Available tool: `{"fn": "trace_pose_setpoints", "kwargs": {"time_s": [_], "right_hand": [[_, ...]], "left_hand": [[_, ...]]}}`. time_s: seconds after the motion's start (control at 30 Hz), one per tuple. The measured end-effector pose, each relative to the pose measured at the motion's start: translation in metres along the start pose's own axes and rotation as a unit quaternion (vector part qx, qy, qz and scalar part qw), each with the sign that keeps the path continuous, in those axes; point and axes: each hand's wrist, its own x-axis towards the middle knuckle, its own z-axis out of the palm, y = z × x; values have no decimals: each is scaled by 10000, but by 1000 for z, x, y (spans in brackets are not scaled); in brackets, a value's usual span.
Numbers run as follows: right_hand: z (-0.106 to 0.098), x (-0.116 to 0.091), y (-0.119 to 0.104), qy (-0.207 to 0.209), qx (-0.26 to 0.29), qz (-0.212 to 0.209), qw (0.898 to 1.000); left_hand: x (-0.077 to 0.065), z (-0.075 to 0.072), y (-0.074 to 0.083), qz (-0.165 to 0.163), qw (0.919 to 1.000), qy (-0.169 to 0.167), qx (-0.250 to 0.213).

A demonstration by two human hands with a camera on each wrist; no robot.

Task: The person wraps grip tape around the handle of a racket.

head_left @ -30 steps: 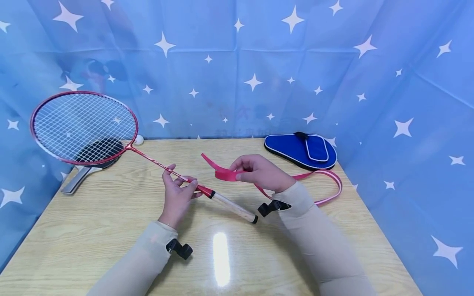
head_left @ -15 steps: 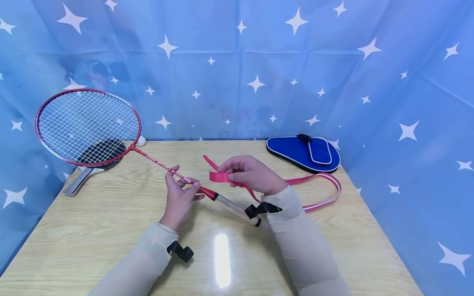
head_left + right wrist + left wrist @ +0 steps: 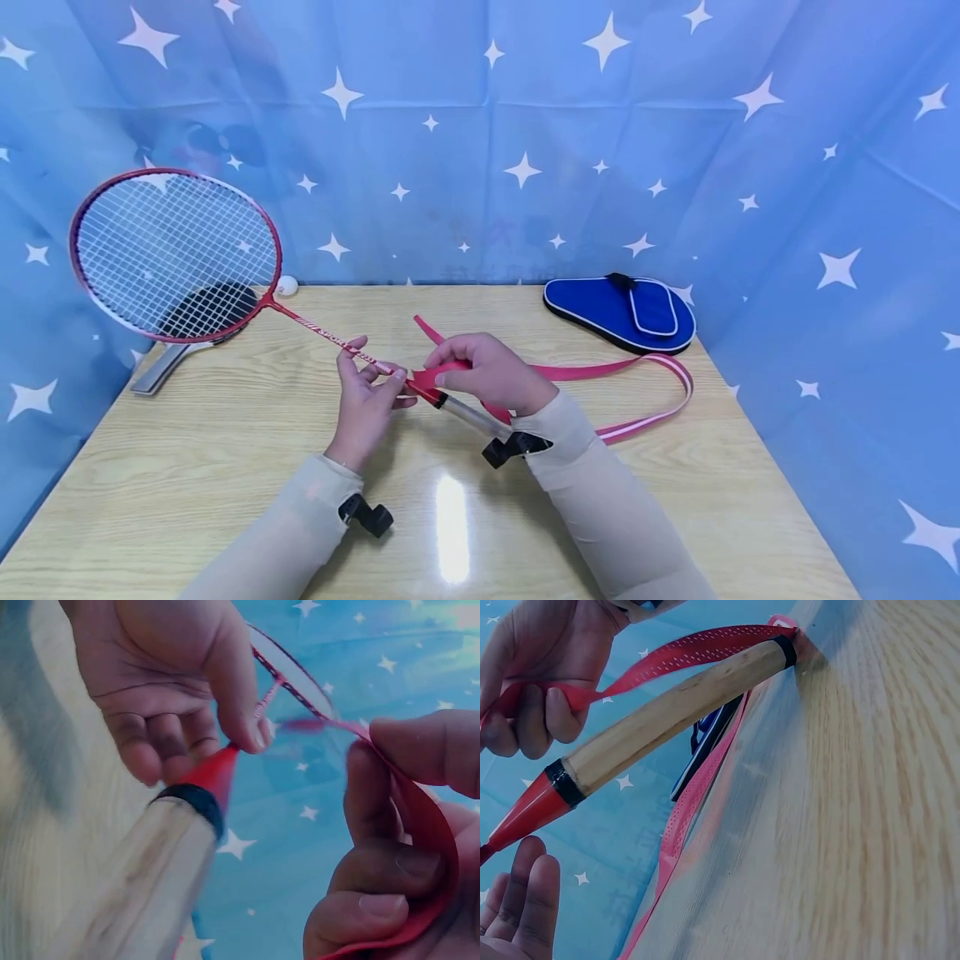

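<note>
A badminton racket with a red frame slants over the table, its strung head at the far left. My left hand pinches its shaft just above the red cone. Below the cone, the bare wooden handle has a black band at each end. Between thumb and fingers my right hand holds a strip of red perforated grip tape, close beside the cone. In the right wrist view the tape curves across the right palm. Its long remainder loops to the right over the table.
Behind the racket head lies a table tennis bat with a black face, near a white ball. A blue bat case rests at the back right. A blue star-patterned curtain stands behind the wooden table.
My right hand has moved left and slightly toward me with the tape, whose held part now overlaps the racket's cone. The left hand keeps its hold on the shaft, almost still.
</note>
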Motion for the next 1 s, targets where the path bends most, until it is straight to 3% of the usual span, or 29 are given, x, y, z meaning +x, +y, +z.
{"fn": "trace_pose_setpoints", "kwargs": {"time_s": [0.17, 0.37, 1.0], "right_hand": [[7, 3, 5, -4, -228, -3, 9997], [14, 8, 13, 4, -106, 238, 9997], [23, 12, 21, 432, -653, 465, 9958]], "left_hand": [[-2, 3, 0, 48, 10000, 20, 7], [-4, 5, 1, 63, 10000, -39, -63], [-4, 8, 2, 111, 9998, 172, -15]]}}
